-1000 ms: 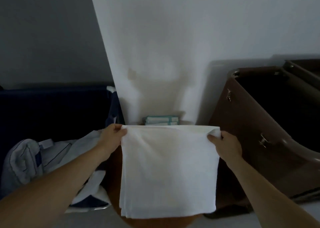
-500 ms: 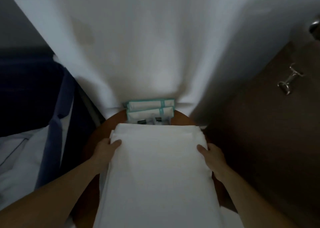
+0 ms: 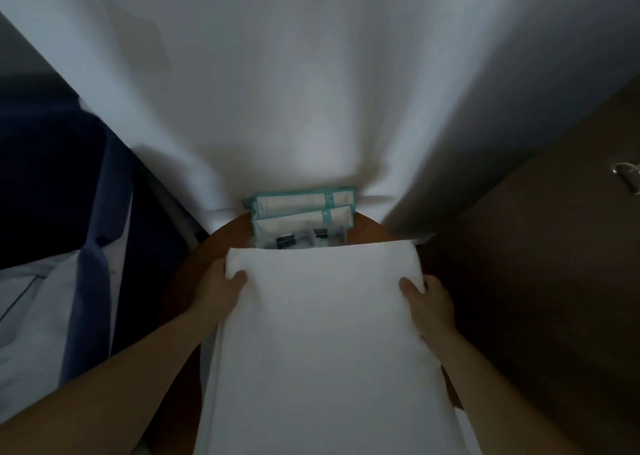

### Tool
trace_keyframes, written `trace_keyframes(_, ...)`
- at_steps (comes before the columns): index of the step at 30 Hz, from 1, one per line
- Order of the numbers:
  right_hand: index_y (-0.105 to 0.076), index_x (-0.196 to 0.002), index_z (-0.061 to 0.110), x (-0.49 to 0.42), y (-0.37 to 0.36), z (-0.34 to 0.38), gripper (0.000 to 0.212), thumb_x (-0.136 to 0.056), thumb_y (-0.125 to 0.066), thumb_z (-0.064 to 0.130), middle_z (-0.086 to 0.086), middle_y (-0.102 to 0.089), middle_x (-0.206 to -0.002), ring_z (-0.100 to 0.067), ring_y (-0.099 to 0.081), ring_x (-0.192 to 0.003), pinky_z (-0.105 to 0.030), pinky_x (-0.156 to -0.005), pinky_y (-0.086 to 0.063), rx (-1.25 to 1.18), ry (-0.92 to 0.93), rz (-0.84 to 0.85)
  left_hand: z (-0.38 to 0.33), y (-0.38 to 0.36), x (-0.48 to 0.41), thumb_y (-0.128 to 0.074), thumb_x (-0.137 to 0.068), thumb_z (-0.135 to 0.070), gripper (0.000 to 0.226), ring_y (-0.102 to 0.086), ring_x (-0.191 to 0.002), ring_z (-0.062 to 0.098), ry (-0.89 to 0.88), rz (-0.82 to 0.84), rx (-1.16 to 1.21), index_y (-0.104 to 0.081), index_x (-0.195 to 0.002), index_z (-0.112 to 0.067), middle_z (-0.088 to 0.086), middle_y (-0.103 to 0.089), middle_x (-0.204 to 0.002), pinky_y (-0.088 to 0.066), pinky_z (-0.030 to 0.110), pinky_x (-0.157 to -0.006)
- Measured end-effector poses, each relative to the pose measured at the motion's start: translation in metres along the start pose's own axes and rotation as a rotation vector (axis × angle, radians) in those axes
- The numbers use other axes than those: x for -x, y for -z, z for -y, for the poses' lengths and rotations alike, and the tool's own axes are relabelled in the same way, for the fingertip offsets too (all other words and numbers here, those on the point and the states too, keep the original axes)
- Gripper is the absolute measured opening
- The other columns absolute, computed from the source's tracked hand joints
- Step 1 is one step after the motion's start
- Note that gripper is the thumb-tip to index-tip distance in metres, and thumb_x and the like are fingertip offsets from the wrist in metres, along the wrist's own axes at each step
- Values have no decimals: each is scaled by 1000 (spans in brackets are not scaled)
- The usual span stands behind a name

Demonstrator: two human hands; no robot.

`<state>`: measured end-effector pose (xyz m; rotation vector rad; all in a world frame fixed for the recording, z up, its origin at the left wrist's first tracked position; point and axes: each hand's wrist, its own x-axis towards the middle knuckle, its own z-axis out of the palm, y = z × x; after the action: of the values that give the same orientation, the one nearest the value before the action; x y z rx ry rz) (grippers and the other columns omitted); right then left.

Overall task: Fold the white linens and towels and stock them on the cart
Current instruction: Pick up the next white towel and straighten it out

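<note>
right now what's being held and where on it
Both grip the folded white towel near its far end: left hand on its left edge, right hand on its right edge, thumbs on top.

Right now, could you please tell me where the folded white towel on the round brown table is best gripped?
Take the folded white towel by its long side edges near the far fold, from left and right, as the left hand and right hand do: it lies flat and layered, so side grips should keep it stacked.
</note>
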<state>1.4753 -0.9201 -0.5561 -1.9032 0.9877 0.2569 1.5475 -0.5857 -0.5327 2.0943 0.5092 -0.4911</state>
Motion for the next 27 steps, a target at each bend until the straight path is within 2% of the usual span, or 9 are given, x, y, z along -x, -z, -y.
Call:
trace_keyframes(2, -48, -133, 20, 5, 1, -3, 53, -89, -67, 43, -6, -59, -122, -28, -59, -105, -51, -93, -51, 44, 34, -47, 2, -1, 7, -63, -95, -18, 53, -50, -107, 17, -49, -18, 81, -42, -143, -8, 12, -54, -136, -41, 31, -86)
trace_keyframes(4, -40, -143, 17, 18, 3, -2, 67, -88, -68, 42, -12, -50, -140, -33, -52, -122, -53, -103, -45, 153, 107, -70, 8, 0, 19, -65, -93, -20, 68, -46, -126, 24, -97, -64, 29, -30, -151, -8, 13, -44, -146, -41, 40, -103)
trace_keyframes(6, -23, -154, 15, 40, 5, -7, 82, -90, -63, 46, -13, -29, -157, -34, -32, -141, -51, -115, -32, 384, 222, -84, 24, -1, 45, -61, -94, -34, 82, -25, -144, 32, -147, -121, -228, -14, -157, -10, 15, -24, -158, -21, 45, -119)
trace_keyframes(9, 1, -158, 17, 85, -1, -26, 87, -95, -38, 62, -8, 4, -166, -28, 0, -152, -47, -123, -10, 804, 446, -38, 58, -15, 100, -29, -93, -56, 81, 10, -151, 25, -409, -83, -651, 4, -156, -17, 6, 9, -164, 1, 41, -121)
trace_keyframes(11, 17, -155, 22, 110, -5, -45, 81, -94, -12, 68, -6, 21, -163, -27, 15, -151, -47, -121, 3, 977, 553, 45, 82, -28, 132, -11, -93, -63, 76, 22, -149, 19, -544, 18, -800, 10, -154, -22, 1, 19, -161, 8, 40, -120)
trace_keyframes(14, 32, -147, 27, 130, -3, -73, 76, -87, 14, 69, -5, 29, -159, -28, 21, -150, -51, -122, 4, 1097, 617, 114, 116, -40, 158, 4, -89, -71, 80, 26, -147, 17, -517, 98, -885, 13, -153, -25, 0, 22, -161, 17, 38, -117)
trace_keyframes(20, 15, -154, 27, 133, -5, -117, 72, -92, 7, 64, -2, 16, -163, -23, 19, -151, -48, -123, 1, 1046, 641, 39, 151, -47, 166, -14, -97, -62, 76, -6, -152, 24, -563, 4, -906, -15, -157, -16, 7, -8, -164, -1, 44, -121)
trace_keyframes(24, 15, -155, 27, 126, -17, -130, 71, -95, 4, 63, -1, 20, -163, -19, 24, -149, -47, -122, 3, 1001, 649, -15, 160, -54, 160, -14, -96, -60, 76, 0, -152, 22, -576, -49, -847, -12, -157, -15, 6, -4, -165, 3, 42, -122)
trace_keyframes(27, 0, -158, 21, 137, -10, -128, 72, -100, -18, 59, -3, 5, -166, -22, 6, -152, -47, -121, -8, 824, 578, -101, 157, -50, 178, -27, -95, -53, 76, -9, -151, 27, -452, -160, -701, -15, -156, -10, 9, -10, -164, -8, 45, -122)
